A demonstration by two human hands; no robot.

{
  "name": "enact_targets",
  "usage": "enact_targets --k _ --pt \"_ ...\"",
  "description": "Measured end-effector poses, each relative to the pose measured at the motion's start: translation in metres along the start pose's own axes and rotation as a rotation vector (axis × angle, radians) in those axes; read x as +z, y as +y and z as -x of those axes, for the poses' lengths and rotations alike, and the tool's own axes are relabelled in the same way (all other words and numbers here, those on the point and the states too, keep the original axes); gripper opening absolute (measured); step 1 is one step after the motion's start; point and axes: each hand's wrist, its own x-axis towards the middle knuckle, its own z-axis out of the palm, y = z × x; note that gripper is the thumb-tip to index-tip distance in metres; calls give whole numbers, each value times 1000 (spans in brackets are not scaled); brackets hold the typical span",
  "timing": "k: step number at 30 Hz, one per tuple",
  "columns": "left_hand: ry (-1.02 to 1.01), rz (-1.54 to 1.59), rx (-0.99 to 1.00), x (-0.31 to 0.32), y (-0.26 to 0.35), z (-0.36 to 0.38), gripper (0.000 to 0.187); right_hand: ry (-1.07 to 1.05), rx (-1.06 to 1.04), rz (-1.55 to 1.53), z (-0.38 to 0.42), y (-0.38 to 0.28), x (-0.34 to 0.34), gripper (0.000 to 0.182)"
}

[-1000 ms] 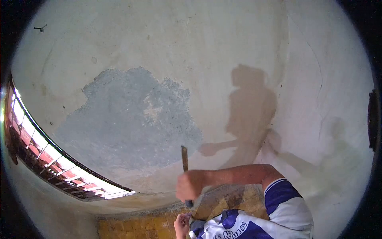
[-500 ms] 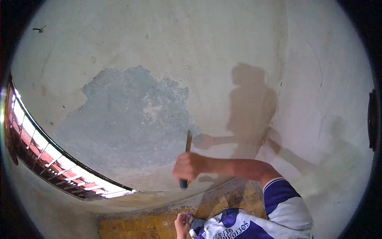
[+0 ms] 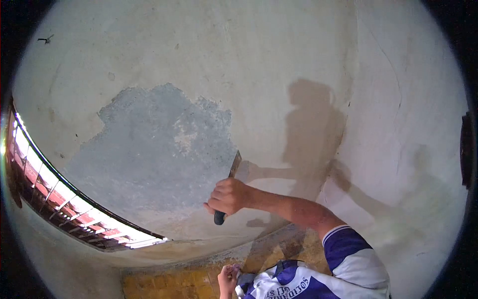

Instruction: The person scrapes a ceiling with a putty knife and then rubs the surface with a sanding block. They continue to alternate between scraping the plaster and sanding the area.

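Observation:
A scraper (image 3: 235, 165) with a flat metal blade and a dark handle is gripped in my right hand (image 3: 228, 196), fingers wrapped around it. Its blade points up and tilts slightly right, with the tip near the right edge of a grey bare patch (image 3: 149, 139) on the pale wall (image 3: 239, 45). The handle's rounded end sticks out below my fist. Low in the view, my left hand (image 3: 228, 277) is held close to my shirt with its fingers curled; I cannot tell what, if anything, they hold.
A barred window opening (image 3: 74, 212) curves along the lower left. Yellowish floor tiles (image 3: 169, 284) lie below the wall. An adjoining wall (image 3: 403, 99) with a thin crack stands at the right. Shadows (image 3: 313, 124) fall across both walls. A small hook-like fitting (image 3: 46, 39) sticks out at upper left.
My right hand has moved up and slightly left with the scraper, whose blade now leans more to the right. My left hand stays in about the same place.

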Motion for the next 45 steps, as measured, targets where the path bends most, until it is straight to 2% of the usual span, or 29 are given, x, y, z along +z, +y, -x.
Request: enact_targets --k 1,4,8,9,11,13,17,20,22,25,28,32,33,36,39,42,45 --pt "8 -68 -19 -1 36 1 14 56 -21 1 -6 -4 3 42" --pt "44 80 26 1 22 -3 14 -9 -163 -86 -28 -52 -17 25" --pt "71 72 -15 2 29 4 14 35 -21 38 -10 4 -8 40" --pt "84 68 4 4 25 1 13 24 -39 34 -5 0 2 40" --pt "93 23 -13 0 24 9 13 -12 -45 -199 -26 -39 -11 36" --pt "103 -34 -44 2 33 6 14 -40 -68 -256 -31 -34 -17 33" --pt "115 55 -23 2 30 9 22 -53 -28 -64 3 3 3 30" --pt "126 85 -4 1 32 4 22 -43 -43 -405 -12 -38 0 31" --pt "102 84 -34 0 22 4 22 -83 -208 -83 -24 -42 -18 26" --pt "109 64 -1 0 41 9 20 -74 1 -129 -7 6 -10 23" --pt "102 70 -1 0 40 5 19 -88 -23 -464 -15 -33 5 20" --pt "42 13 49 0 36 -3 20 -217 53 -354 -14 11 2 18" --pt "47 116 -20 2 33 -4 21 -14 -75 55 -21 14 -6 19" --pt "82 126 -25 2 32 -4 22 -16 -117 -61 -33 -14 -6 19" --pt "80 65 17 3 33 -3 15 -72 -158 -305 -31 -22 -1 19" --pt "75 10 -11 0 50 -1 15 -127 -40 55 -33 11 -10 19" --pt "94 63 28 -2 34 -3 14 -42 -118 -188 -46 -19 -16 20"
